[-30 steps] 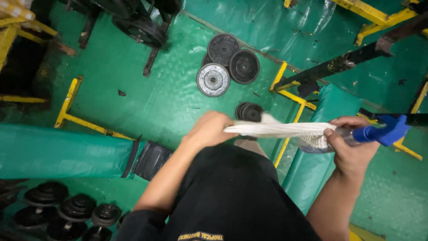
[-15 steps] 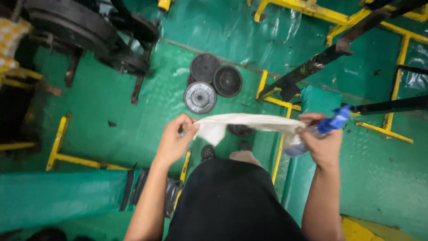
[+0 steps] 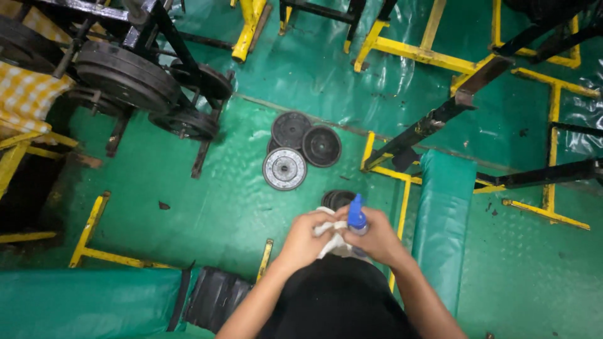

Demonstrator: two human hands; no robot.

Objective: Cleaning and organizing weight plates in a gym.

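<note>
Seen from above, both hands meet in front of the person's waist. The left hand (image 3: 303,242) bunches a white cloth (image 3: 331,240), fingers closed on it. The right hand (image 3: 379,240) grips a spray bottle (image 3: 357,218); only its blue top shows, its contents hidden. Weight plates (image 3: 300,150) lie on the green floor (image 3: 220,207) beyond.

Green floor (image 3: 207,213) and green bench pad (image 3: 443,220); yellow frames (image 3: 414,53) at twelve o'clock; blue-topped spray bottle (image 3: 357,216); white cloth (image 3: 330,242); yellow-and-white checked fabric (image 3: 25,94) at ten o'clock.
</note>
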